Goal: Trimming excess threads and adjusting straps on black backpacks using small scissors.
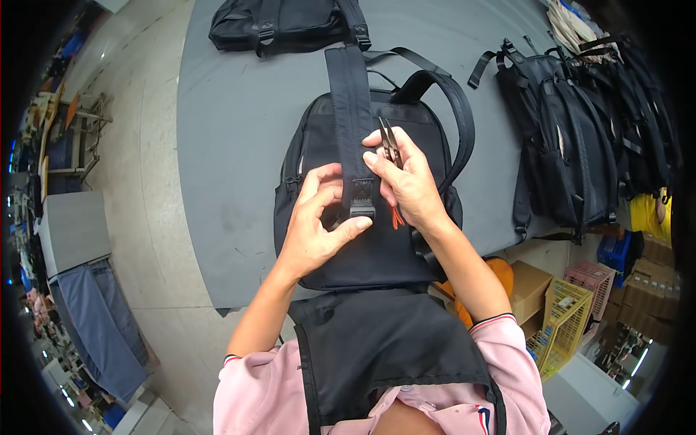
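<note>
A black backpack lies flat on the grey table, its bottom edge at the near rim of the table just ahead of the person's black apron. One shoulder strap runs straight up the middle of the pack, ending below in a black plastic buckle. The left hand pinches the strap end at the buckle, thumb under it and fingers curled just to its left. The right hand presses the strap from the other side with its fingertips while clasping small thread snips, whose points stick up and away; an orange tassel hangs below the palm. The second strap arcs off to the right. Bare table surface lies to the left of the pack, toward the table's left edge and the concrete floor. Another black bag sits at the far edge, and a row of black backpacks crowds the right edge.
</note>
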A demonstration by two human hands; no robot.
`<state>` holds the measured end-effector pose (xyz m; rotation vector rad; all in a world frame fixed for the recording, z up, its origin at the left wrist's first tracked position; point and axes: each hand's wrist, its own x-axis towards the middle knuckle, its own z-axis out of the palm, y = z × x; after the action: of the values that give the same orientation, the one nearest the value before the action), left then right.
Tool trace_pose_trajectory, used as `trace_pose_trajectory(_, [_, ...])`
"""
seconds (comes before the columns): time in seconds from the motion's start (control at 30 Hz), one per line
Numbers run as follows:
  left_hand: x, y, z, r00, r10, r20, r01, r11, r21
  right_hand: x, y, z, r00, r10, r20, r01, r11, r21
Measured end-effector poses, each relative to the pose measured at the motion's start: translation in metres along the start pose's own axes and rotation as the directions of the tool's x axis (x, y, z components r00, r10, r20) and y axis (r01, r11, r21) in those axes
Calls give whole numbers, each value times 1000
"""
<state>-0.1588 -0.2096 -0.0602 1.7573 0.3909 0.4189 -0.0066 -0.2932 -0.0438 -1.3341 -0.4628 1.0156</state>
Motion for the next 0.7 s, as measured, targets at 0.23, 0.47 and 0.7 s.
trace_pose_trajectory(0.23, [-17, 9, 17, 944, -317, 88, 312, 775, -549, -35, -2, -6, 992, -84, -93, 66, 979, -190])
trace_pose_trajectory(0.47, [-23, 20, 18, 932, -339, 128, 347, 736, -581, -42, 15, -5, 804, -593, 47, 510, 646, -568])
trace_pose_trajectory(0.7, [-33, 22, 15, 911, -393, 128, 384, 691, -613, -45, 18, -3, 971, -199, -130, 183, 975, -122])
